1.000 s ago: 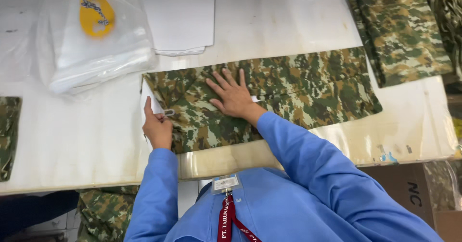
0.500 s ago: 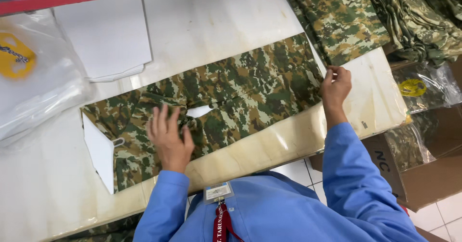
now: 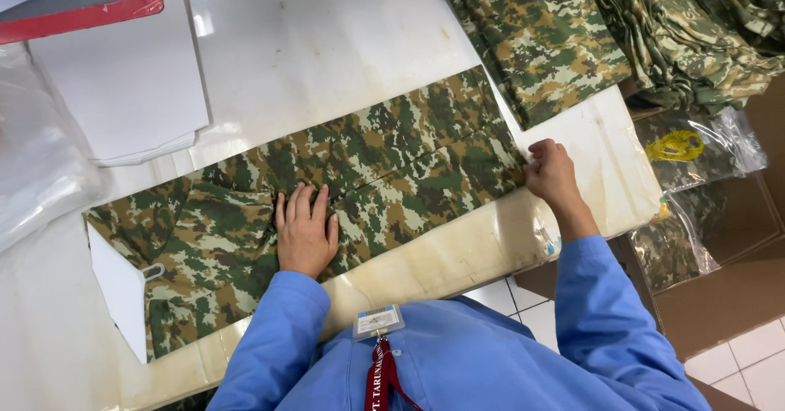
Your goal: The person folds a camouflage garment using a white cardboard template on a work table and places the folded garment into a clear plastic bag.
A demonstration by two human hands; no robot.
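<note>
A long folded camouflage garment (image 3: 368, 174) lies across the white table (image 3: 327, 59), running from lower left to upper right. My left hand (image 3: 305, 231) rests flat on its middle, fingers together and pointing away from me. My right hand (image 3: 552, 174) pinches the garment's right end at the table's near edge. A white card insert (image 3: 118, 292) sticks out from under the garment's left end.
A stack of white card sheets (image 3: 123, 92) lies at the back left beside clear plastic bags (image 3: 41, 174). More folded camouflage garments (image 3: 556, 35) are piled at the back right. Bagged garments (image 3: 695, 153) sit in cardboard boxes to the right, below the table.
My left hand slid right along the garment and now covers the small white tag area. My right hand stays at the garment's right end. The view shifted left.
</note>
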